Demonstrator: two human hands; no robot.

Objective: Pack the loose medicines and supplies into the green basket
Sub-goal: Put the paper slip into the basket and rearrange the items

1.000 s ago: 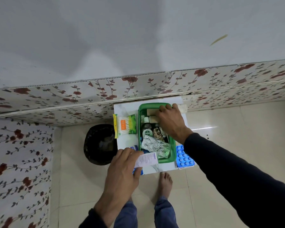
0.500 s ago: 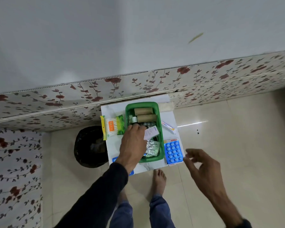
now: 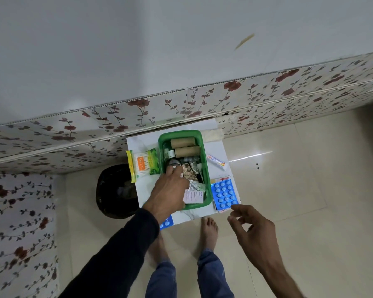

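Note:
The green basket (image 3: 204,151) stands on a small white table (image 3: 143,194). It holds two brown rolls (image 3: 182,143), a dark bottle (image 3: 172,160), foil strips (image 3: 188,173) and a white packet (image 3: 193,196) at its near end. My left hand (image 3: 170,190) hovers over the basket's left side with fingertips by the bottle, holding nothing. My right hand (image 3: 253,231) is spread open just below a blue blister pack (image 3: 224,194), apart from it. Loose on the table lie a cotton-bud packet (image 3: 142,165), a white tube (image 3: 216,162) and a second blue blister pack (image 3: 167,223).
A black bin (image 3: 116,190) sits on the floor left of the table. A floral-panelled wall (image 3: 181,104) runs behind it. My bare feet (image 3: 209,231) stand on the cream tiles right in front of the table.
The white packet pinched in my left hand now lies in the basket's near end, let go. My right hand has moved up towards the blue blister pack.

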